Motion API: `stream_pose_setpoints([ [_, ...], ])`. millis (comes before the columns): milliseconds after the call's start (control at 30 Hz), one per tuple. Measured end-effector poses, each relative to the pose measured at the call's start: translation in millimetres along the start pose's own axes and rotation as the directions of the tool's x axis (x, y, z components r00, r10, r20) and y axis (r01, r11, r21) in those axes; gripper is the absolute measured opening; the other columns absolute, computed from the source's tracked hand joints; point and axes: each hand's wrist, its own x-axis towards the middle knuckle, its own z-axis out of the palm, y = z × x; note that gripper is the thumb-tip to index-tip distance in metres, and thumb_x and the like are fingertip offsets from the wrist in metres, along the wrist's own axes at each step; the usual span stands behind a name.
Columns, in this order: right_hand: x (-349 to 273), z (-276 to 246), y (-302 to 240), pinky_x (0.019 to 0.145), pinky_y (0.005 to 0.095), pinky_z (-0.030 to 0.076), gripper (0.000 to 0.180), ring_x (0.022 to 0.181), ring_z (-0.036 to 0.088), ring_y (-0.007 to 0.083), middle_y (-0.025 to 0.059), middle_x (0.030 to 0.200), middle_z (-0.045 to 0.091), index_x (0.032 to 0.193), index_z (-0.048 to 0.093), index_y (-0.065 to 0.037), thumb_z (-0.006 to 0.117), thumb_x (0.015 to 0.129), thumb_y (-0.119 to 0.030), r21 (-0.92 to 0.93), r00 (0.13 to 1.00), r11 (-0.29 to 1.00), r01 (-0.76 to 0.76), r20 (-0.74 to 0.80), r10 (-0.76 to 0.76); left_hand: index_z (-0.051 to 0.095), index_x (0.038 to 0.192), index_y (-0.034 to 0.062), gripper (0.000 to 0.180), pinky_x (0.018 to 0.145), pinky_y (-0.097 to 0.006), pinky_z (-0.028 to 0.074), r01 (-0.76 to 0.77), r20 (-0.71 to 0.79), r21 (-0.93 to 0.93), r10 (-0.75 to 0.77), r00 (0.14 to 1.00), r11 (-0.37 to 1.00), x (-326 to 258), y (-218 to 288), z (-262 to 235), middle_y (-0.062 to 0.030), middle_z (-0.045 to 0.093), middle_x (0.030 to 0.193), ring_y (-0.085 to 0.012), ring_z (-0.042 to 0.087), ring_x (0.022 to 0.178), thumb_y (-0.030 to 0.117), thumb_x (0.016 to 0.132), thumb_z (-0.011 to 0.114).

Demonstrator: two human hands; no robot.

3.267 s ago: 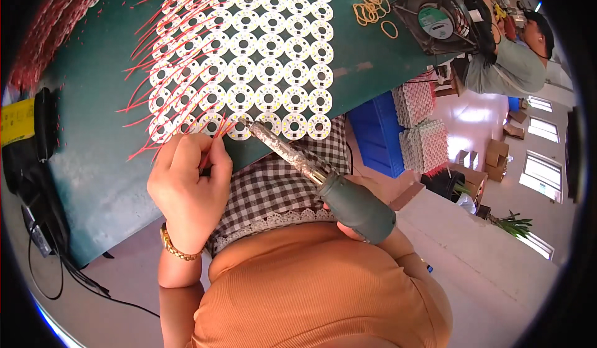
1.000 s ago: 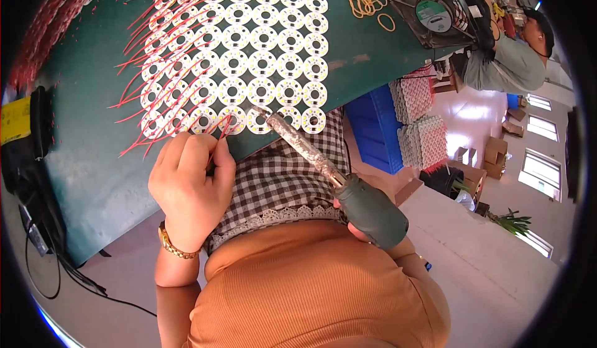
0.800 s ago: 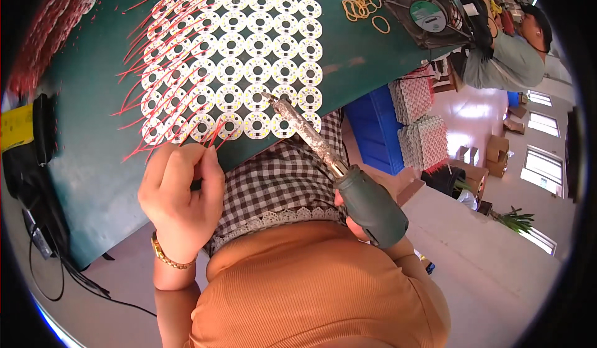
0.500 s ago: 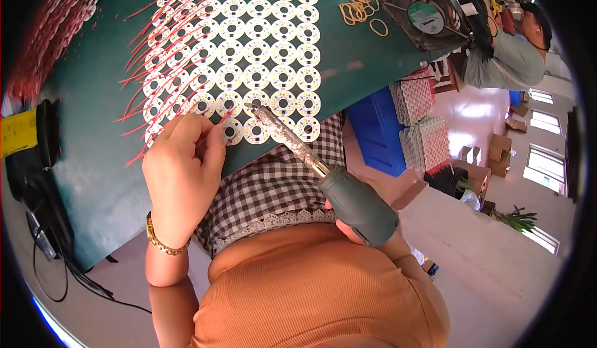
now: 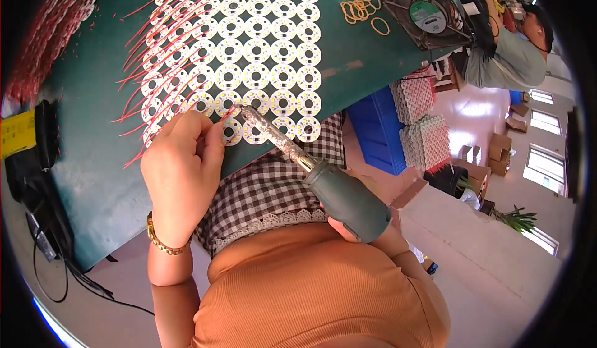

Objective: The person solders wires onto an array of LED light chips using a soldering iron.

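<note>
Rows of white ring-shaped LED boards lie side by side on the green table. Thin red wires stretch from the boards in the left columns. My left hand is closed in a pinch at the lower left of the grid, holding a short red wire over a board in the nearest rows. Gripped in my right hand, mostly hidden behind the handle, is a soldering iron with a dark green handle. Its tip meets or nearly meets the free end of that wire; exact contact is too small to tell.
Bundles of wired boards lie at the far left. Tan rubber bands and a black fan occupy the far right. A blue bin with stacked boards stands beside the table. Another person sits beyond the fan.
The soldering iron has moved left, its tip shifting from a neighbouring board to the end of the red wire. My left hand has stayed almost in place, still pinching.
</note>
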Motion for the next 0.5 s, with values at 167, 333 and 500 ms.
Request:
stream_pose_setpoints([
  [167,7.1,4.2,-32.5,0.061,0.0250,0.052,0.020,0.070,0.062,0.0091,0.0014,0.088,0.067,0.111,0.064,-0.005,0.064,0.093,-0.015,-0.712,0.814,0.416,0.565,0.399,-0.422,0.059,0.078,0.0018,0.013,0.051,-0.031,0.038,0.016,-0.032,0.001,-0.016,0.999,1.000,-3.1,-0.3,4.0,-0.0073,0.053,0.061,-0.0162,0.047,0.052,0.005,0.084,0.070],
  [333,3.6,2.2,-25.2,0.058,0.0254,0.051,0.021,0.065,0.061,0.0096,0.0039,0.077,0.066,0.108,0.065,-0.006,0.061,0.095,-0.022,-0.635,0.932,0.682,0.363,0.244,-0.268,0.059,0.078,0.0019,0.013,0.050,-0.031,0.037,0.001,-0.035,0.012,0.000,0.999,1.000,-3.4,-0.8,4.9,-0.0070,0.054,0.062,-0.0167,0.046,0.052,0.005,0.084,0.070],
  [500,6.5,-6.2,-4.8,0.056,0.0330,0.050,0.031,0.062,0.064,0.0237,0.0087,0.075,0.064,0.097,0.064,-0.003,0.075,0.075,-0.023,-0.419,0.944,0.848,0.325,0.192,-0.267,0.056,0.073,0.0067,0.017,0.048,-0.034,0.040,0.007,-0.075,0.044,-0.004,0.997,0.999,-4.0,2.0,5.4,-0.0056,0.057,0.065,-0.0225,0.054,0.053,0.006,0.081,0.071],
])
